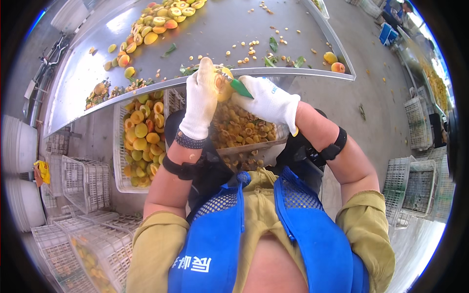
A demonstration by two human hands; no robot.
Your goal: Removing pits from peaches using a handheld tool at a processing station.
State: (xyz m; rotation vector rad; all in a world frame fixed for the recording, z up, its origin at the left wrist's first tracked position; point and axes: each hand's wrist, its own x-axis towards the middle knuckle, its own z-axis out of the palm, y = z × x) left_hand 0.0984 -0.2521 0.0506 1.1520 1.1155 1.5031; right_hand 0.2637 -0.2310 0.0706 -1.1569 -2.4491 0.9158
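My left hand [200,99], in a white knit glove, grips a halved yellow peach [222,91] with its cut face showing. In my gloved right hand [265,97] is a green-handled pitting tool [242,89]; its metal tip touches the flesh around the stone hollow. Both hands are just off the near rim of a metal-topped table [220,40]. Beneath them stands a crate [253,146] of brownish stones and scraps, partly hidden by my hands. Left of it, a white plastic crate [118,157] holds peach halves [143,135].
Cut peaches [154,23] are heaped on the table's far left, with loose pale kernels [249,51] and leaves scattered about. Two peaches [334,62] sit in the right corner. Stacked crates [86,183] flank me on the left, others [410,186] on the right. Another person [394,14] is far right.
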